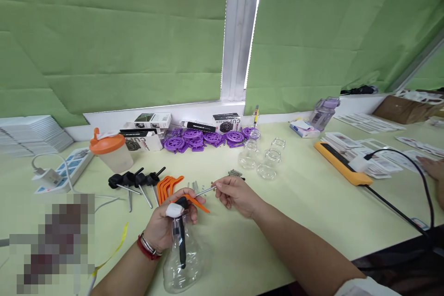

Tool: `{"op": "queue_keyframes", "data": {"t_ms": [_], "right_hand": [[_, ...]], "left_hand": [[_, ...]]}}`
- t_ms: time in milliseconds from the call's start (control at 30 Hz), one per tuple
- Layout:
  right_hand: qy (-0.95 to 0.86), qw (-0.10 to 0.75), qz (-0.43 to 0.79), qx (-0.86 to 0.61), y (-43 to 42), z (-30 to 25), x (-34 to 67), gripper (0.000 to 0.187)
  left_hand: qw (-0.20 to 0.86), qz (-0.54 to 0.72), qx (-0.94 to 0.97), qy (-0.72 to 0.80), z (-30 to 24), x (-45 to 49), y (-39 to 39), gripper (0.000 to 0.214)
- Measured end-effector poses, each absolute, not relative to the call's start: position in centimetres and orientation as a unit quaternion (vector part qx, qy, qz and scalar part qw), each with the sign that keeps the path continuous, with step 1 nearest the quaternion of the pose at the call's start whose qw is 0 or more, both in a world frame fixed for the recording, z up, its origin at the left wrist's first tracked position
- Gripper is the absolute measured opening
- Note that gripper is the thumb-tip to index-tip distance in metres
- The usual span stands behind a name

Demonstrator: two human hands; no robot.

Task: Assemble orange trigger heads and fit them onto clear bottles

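Observation:
My left hand is wrapped round the neck of a clear plastic spray bottle, which carries a black pump head with an orange trigger. My right hand pinches a thin metal rod and holds its tip at the pump head. On the table just beyond lie several black pump heads, orange triggers, a few metal rods and small springs.
Clear glass jars stand mid-table, with purple wheels and small boxes behind them. An orange-lidded cup and a power strip are at the left. At the right are a yellow-edged device, a black cable and another person's hand.

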State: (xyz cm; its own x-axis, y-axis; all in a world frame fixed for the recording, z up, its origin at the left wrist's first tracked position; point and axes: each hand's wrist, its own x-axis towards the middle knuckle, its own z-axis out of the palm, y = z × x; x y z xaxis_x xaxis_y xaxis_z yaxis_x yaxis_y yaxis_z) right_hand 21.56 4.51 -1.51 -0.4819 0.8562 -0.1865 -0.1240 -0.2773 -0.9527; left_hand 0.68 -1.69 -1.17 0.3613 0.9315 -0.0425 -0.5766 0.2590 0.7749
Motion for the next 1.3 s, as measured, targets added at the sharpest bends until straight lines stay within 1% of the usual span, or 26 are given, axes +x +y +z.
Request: {"op": "queue_keyframes", "data": {"t_ms": [100,200,333,400,533,667,767,833,900,1000,1067,1100,1167,1300], "right_hand": [[-0.483,0.334,0.703,-0.401,4.6,-1.7,21.5,0.047],[-0.484,0.362,0.701,-0.380,4.7,-1.8,21.4,0.041],[-0.477,0.345,0.709,-0.388,4.7,-1.9,21.4,0.042],[-0.490,0.356,0.693,-0.391,4.6,-1.9,21.4,0.041],[-0.533,0.405,0.644,-0.371,4.4,-1.8,21.4,0.031],[-0.610,0.438,0.545,-0.372,4.4,-1.8,21.6,0.015],[-0.644,0.439,0.493,-0.385,4.6,-1.8,21.9,0.012],[-0.679,0.412,0.446,-0.412,4.7,-1.9,22.0,0.014],[-0.746,0.358,0.353,-0.438,4.8,-2.0,22.0,0.017],[-0.847,0.221,0.210,-0.436,4.8,-2.3,21.7,0.023],[-0.877,0.143,0.158,-0.431,4.7,-2.5,21.2,0.027],[-0.882,0.119,0.141,-0.434,4.7,-2.6,21.0,0.027],[-0.880,0.101,0.119,-0.448,4.7,-2.7,20.5,0.026],[-0.870,0.106,0.097,-0.473,4.9,-2.8,20.3,0.025]], "left_hand": [[0.751,0.499,0.347,0.259,-1.2,0.6,-1.7,0.034],[0.753,0.497,0.347,0.257,-1.2,0.5,-1.7,0.035],[0.757,0.493,0.344,0.255,-1.1,0.5,-1.6,0.035],[0.756,0.493,0.344,0.257,-1.0,0.5,-1.6,0.034],[0.761,0.493,0.341,0.249,-1.0,0.5,-1.6,0.035],[0.766,0.499,0.328,0.238,-0.8,0.3,-1.7,0.033],[0.770,0.507,0.309,0.233,-0.6,0.2,-1.8,0.033],[0.766,0.516,0.304,0.233,-0.4,0.0,-1.8,0.034],[0.754,0.533,0.305,0.233,-0.3,-0.2,-1.8,0.035],[0.727,0.568,0.303,0.237,-0.2,-0.6,-1.7,0.033],[0.714,0.584,0.298,0.245,-0.3,-0.8,-1.6,0.031],[0.711,0.588,0.296,0.248,-0.4,-0.9,-1.6,0.031],[0.708,0.589,0.297,0.252,-0.5,-0.9,-1.5,0.030],[0.711,0.584,0.296,0.257,-0.5,-0.7,-1.6,0.031]]}}
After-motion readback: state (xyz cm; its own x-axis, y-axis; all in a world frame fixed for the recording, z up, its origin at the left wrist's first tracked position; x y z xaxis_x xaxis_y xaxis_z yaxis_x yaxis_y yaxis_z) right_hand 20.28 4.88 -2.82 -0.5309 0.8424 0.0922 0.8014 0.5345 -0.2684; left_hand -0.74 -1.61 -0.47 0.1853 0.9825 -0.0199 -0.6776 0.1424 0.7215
